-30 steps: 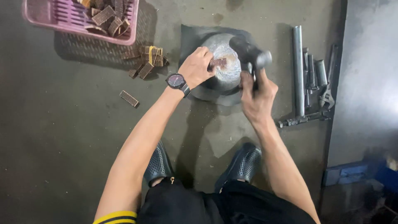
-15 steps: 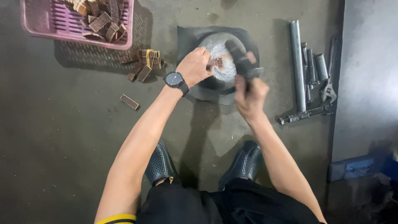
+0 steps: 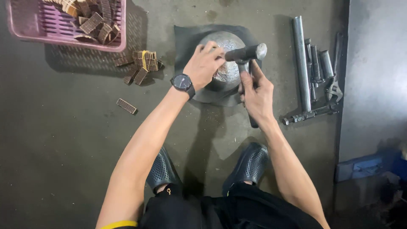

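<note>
Steel hammer looks heavy; my right hand is clamped low on its handle, above the round metal block, where my left hand pinches something small, perhaps a strip.

pink slotted basket, brown ribbed blocks with a yellow band — silvery dimpled dome, dark grey hammer.
</note>
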